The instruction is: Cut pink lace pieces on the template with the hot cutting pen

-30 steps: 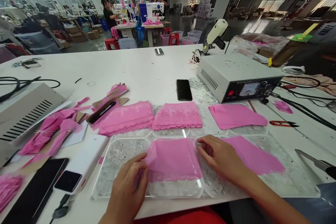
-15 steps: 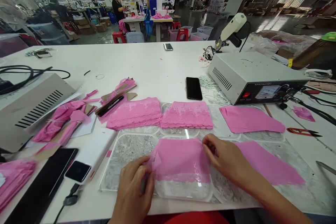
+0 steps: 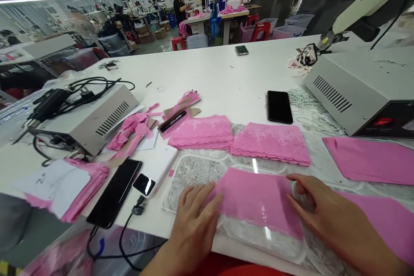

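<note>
A sheer pink fabric piece (image 3: 255,198) lies spread on a clear plastic template sheet (image 3: 197,170), whose shine shows across the fabric. My left hand (image 3: 197,220) rests at the piece's left edge with its fingers stretched out. At the right edge, my right hand (image 3: 330,215) touches the fabric with thumb and forefinger apart, the other fingers curled under. Just behind lie two stacks of pink lace pieces, a left stack (image 3: 202,133) and a right stack (image 3: 271,142). More plain pink fabric (image 3: 371,159) lies to the right, with another pink piece (image 3: 384,220) partly behind my right forearm.
A black phone (image 3: 280,107) and a grey control box (image 3: 359,90) stand at the back right. On the left are a second box (image 3: 93,120), a white power bank (image 3: 158,168), a dark phone (image 3: 114,192), tied pink bundles (image 3: 129,131) and a marker (image 3: 173,121).
The view has swung left, so things sit further right. My left fingers have straightened and flattened on the fabric. My right thumb and forefinger have parted at its edge.
</note>
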{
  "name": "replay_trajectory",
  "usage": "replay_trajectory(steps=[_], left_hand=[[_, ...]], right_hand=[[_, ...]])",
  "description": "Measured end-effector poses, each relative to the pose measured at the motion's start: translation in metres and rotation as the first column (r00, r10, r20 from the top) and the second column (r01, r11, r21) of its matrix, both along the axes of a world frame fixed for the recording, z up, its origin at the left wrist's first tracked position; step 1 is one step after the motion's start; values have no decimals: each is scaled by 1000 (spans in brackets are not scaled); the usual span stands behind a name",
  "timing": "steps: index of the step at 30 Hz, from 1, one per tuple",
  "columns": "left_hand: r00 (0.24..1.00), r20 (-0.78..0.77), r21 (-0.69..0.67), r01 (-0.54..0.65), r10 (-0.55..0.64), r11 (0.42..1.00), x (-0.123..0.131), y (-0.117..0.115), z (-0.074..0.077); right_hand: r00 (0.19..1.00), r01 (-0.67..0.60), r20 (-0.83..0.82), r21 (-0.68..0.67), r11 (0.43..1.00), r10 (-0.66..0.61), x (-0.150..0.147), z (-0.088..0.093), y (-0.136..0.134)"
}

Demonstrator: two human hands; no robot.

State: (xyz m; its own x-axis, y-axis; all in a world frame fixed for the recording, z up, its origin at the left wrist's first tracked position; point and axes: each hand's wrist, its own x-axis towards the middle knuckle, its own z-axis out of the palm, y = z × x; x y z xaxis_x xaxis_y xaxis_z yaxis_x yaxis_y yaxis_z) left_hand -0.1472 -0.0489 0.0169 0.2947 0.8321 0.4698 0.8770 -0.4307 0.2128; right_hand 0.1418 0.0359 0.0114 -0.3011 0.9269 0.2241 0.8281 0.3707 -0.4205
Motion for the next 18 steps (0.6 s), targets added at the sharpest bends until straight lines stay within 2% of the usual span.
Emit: replay_trajectory(steps=[2,3,6,11,15,18], left_hand=[[991,-90,-31,94,-96,995,-6,3,0],[984,-124,-49,127,-132,991,-9,4,-1],[964,-175,-61,194,-202,979,-20,9,-6],[937,-190,-21,295,-293,955,-29,18,-7],[882,-203,-39,426,-425,904,-15,31,4],[829,-222,-93,506,-513,857,3,43,12]], right_hand=[[996,-84,-8,168,982,87,0,-1,-9],[991,-133,-6,205,970,137,0,-1,-13],[980,-192,-11,194,962,198,4,-2,-25],[987,-122,-84,158,980,136,15,2,-45],[975,-144,-147,155,977,167,14,-1,-60],[971,-134,-168,204,970,170,13,-8,-66]])
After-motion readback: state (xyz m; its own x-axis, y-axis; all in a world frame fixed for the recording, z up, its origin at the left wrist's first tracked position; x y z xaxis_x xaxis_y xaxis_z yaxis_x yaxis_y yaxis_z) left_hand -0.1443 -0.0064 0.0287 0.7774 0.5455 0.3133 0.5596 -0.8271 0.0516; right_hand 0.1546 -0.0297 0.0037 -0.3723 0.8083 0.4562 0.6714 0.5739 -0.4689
